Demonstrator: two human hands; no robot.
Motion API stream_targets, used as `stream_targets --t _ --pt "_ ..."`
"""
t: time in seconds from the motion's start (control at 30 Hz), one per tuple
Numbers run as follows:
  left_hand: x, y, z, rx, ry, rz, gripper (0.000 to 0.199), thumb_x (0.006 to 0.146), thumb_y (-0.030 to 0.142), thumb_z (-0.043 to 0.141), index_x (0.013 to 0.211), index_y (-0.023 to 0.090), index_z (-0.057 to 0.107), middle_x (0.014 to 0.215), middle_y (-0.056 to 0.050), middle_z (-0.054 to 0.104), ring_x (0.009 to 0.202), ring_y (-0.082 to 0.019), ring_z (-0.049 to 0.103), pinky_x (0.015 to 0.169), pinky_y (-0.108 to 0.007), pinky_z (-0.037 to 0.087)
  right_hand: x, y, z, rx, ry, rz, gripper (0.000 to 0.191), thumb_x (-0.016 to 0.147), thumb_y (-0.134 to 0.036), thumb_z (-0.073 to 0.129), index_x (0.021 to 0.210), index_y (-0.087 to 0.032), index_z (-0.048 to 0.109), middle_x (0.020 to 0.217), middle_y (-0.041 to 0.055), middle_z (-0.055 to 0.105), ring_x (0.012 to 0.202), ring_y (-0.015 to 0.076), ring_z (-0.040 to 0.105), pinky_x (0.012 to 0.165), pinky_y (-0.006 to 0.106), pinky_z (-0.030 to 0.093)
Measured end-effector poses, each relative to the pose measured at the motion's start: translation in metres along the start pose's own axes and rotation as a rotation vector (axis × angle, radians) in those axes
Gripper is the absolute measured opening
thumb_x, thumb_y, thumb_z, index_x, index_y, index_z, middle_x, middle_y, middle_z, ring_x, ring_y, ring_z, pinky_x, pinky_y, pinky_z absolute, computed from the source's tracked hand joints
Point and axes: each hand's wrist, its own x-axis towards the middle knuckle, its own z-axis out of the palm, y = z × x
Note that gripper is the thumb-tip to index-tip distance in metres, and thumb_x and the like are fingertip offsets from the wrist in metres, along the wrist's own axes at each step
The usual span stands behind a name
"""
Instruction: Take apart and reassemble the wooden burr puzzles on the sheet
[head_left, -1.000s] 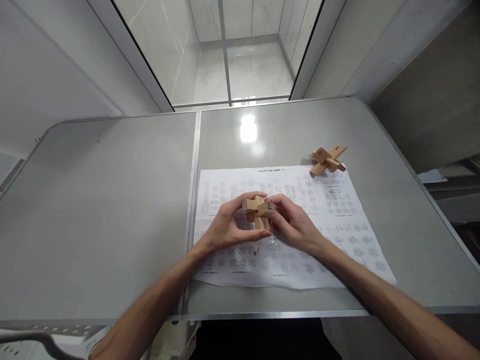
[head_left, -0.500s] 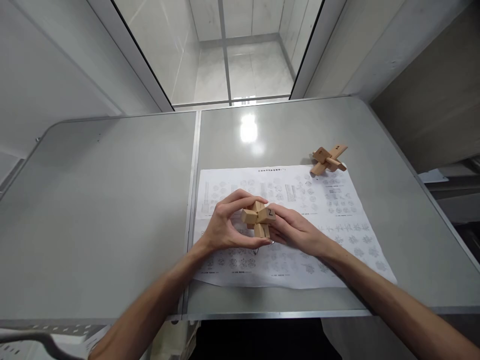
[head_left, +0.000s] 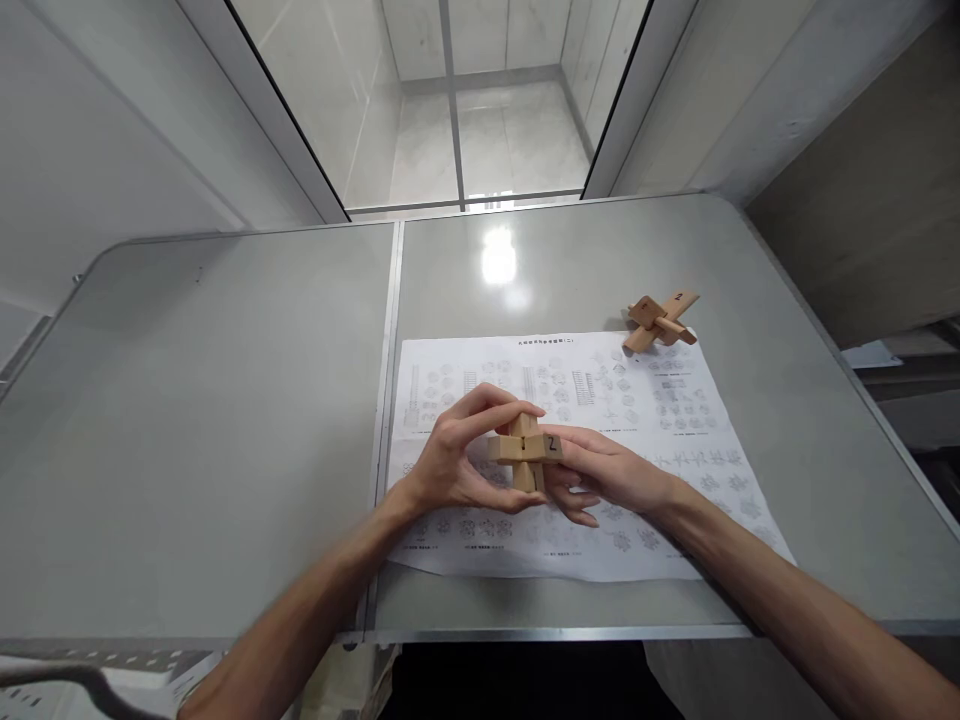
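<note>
A light wooden interlocking puzzle, with a "2" on its right block end, is held just above a printed sheet. My left hand grips it from the left, index finger on top and thumb at the bottom. My right hand is at its right side, thumb and index finger by the "2" block, the other fingers partly behind and below. The white sheet carries rows of small puzzle drawings and lies under both hands.
A second, reddish wooden puzzle rests at the sheet's upper right corner. The grey table has a metal seam left of the sheet and a metal rim. A glass panel stands beyond the far edge.
The held puzzle has shifted slightly right and down and turned a little, showing its front more squarely. The lower fingers of my right hand have spread into view beneath it.
</note>
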Motion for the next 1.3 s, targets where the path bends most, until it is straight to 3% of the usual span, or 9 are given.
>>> stream_targets --t 0.17,0.27,0.33,0.4,0.57,0.73,0.93,1.1,1.3 --pt "-0.001 -0.003 0.002 -0.007 -0.003 -0.161 0.077 0.092 0.056 0.082 0.159 0.031 0.053 0.119 -0.009 0.062 0.097 -0.021 0.063 0.088 -0.039 0.06 0.006 -0.004 0.001 0.143 0.117 -0.127 0.041 0.109 -0.051 0.062 0.085 -0.018 0.057 0.069 -0.0068 0.048 0.045 0.0054 0.037 0.045 0.022 0.05" --pt "-0.002 -0.004 0.005 -0.054 0.046 -0.276 0.067 0.101 0.051 0.073 0.16 0.029 0.048 0.123 -0.009 0.062 0.087 -0.016 0.062 0.084 -0.034 0.06 0.01 -0.01 0.0 0.199 0.34 -0.233 0.041 0.105 -0.051 0.07 0.083 -0.018 0.058 0.068 -0.0067 0.048 0.045 0.0042 0.035 0.043 0.019 0.047" --pt "-0.002 -0.003 0.006 -0.052 0.08 -0.346 0.054 0.105 0.047 0.069 0.153 0.027 0.053 0.122 -0.009 0.062 0.085 -0.014 0.063 0.084 -0.032 0.059 0.01 -0.013 -0.004 0.232 0.529 -0.295 0.036 0.102 -0.048 0.075 0.089 -0.018 0.062 0.07 -0.0067 0.049 0.045 0.004 0.034 0.042 0.016 0.046" --pt "-0.002 -0.002 0.006 -0.026 0.092 -0.388 0.044 0.107 0.043 0.066 0.146 0.026 0.057 0.12 -0.008 0.063 0.085 -0.014 0.064 0.083 -0.031 0.059 0.009 -0.015 -0.01 0.301 0.633 -0.346 0.029 0.101 -0.042 0.079 0.099 -0.018 0.064 0.071 -0.0068 0.05 0.046 0.0041 0.035 0.041 0.014 0.046" --pt "-0.001 -0.001 0.007 0.01 0.089 -0.403 0.032 0.107 0.035 0.064 0.136 0.024 0.061 0.117 -0.007 0.064 0.083 -0.013 0.065 0.077 -0.028 0.057 0.0 -0.02 -0.031 0.676 0.522 -0.354 0.017 0.106 -0.023 0.07 0.101 -0.023 0.054 0.072 -0.0087 0.048 0.043 0.0033 0.036 0.034 0.007 0.04" --pt "0.0 0.0 0.006 0.02 0.083 -0.412 0.027 0.106 0.032 0.064 0.131 0.022 0.062 0.114 -0.006 0.065 0.082 -0.013 0.065 0.074 -0.027 0.056 -0.003 -0.02 -0.039 0.796 0.486 -0.372 0.009 0.111 -0.019 0.06 0.106 -0.023 0.054 0.072 -0.0086 0.048 0.045 0.0046 0.041 0.036 0.007 0.045" --pt "0.001 0.001 0.007 0.033 0.07 -0.418 0.025 0.106 0.031 0.063 0.128 0.02 0.063 0.112 -0.006 0.066 0.08 -0.013 0.064 0.068 -0.025 0.053 0.0 -0.017 -0.041 0.723 0.492 -0.422 0.014 0.105 -0.026 0.073 0.106 -0.021 0.06 0.073 -0.0077 0.047 0.047 0.006 0.033 0.037 0.009 0.046" --pt "0.001 0.003 0.008 0.069 0.043 -0.403 0.023 0.105 0.03 0.063 0.126 0.02 0.065 0.109 -0.005 0.068 0.079 -0.013 0.063 0.073 -0.027 0.054 0.001 -0.017 -0.041 0.566 0.507 -0.398 0.025 0.099 -0.038 0.08 0.102 -0.02 0.062 0.071 -0.0083 0.043 0.047 0.0069 0.027 0.037 0.009 0.044" --pt "0.0 0.003 0.009 0.077 0.022 -0.406 0.019 0.104 0.025 0.062 0.122 0.019 0.067 0.099 -0.003 0.071 0.077 -0.013 0.062 0.071 -0.025 0.052 0.003 -0.02 -0.031 0.413 0.516 -0.346 0.021 0.097 -0.034 0.081 0.096 -0.021 0.064 0.069 -0.0088 0.041 0.047 0.006 0.026 0.038 0.009 0.042"
